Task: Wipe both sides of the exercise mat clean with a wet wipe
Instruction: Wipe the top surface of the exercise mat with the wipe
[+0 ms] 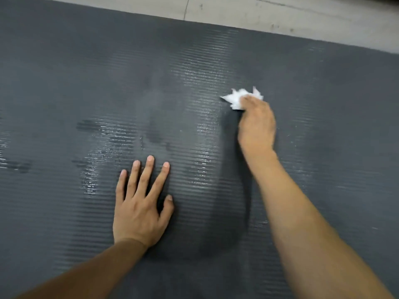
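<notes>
While the right hand (255, 124) grips the wet wipe (238, 98), the left hand (140, 203) presses flat on the exercise mat (64, 83).

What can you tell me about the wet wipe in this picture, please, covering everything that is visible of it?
The wet wipe is a white, crumpled wad with ragged points sticking out past the fingers. The right hand grips it and holds it down on the dark ribbed exercise mat, toward the mat's far edge. Shiny wet streaks on the mat run beside it. Most of the wipe is hidden under the fingers, so its full shape cannot be told.
</notes>
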### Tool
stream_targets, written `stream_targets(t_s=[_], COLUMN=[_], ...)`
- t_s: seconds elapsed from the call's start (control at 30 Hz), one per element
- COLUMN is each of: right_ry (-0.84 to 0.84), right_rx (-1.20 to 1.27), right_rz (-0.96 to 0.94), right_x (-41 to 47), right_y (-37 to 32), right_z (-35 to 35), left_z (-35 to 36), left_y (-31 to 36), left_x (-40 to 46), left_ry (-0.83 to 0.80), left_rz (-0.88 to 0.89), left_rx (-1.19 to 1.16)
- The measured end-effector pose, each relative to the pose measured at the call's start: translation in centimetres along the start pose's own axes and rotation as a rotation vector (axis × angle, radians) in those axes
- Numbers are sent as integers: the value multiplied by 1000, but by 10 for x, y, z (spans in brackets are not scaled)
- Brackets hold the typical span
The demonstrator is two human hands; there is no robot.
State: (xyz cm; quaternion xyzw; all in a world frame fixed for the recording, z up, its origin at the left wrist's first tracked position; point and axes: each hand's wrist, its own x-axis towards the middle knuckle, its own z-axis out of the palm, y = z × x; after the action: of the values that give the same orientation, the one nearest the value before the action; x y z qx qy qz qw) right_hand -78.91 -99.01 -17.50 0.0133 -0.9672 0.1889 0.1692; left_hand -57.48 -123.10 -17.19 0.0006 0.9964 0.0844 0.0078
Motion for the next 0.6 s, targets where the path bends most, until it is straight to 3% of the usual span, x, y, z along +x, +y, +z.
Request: stream_targets(t_s=[0.1,0.17,0.23,0.3,0.4,0.47,0.53,0.6], right_ry=[11,85,110,62,-247,-292,-142,-13], right_rx=[-109,-86,91,258,267,228,218,81], right_rz=[354,501,393,66,-254,-294,-249,-88], right_x=[-7,-10,-11,-18,-34,-31,-32,-34], right_y=[57,36,-24,-100,-174,-153,-96,-24], right_z=[-42,-35,-11,23,44,35,17,-11], left_z=[0,0,0,2,3,2,2,1], left_y=[0,0,0,-1,-2,-2,-2,-1], left_x=[1,1,1,2,2,2,3,1], left_ry=[12,8,0,-8,10,9,-1,-3], left_rz=[7,0,2,5,11,12,12,8], left_rx=[-7,-4,-5,-2,-12,-2,1,-7])
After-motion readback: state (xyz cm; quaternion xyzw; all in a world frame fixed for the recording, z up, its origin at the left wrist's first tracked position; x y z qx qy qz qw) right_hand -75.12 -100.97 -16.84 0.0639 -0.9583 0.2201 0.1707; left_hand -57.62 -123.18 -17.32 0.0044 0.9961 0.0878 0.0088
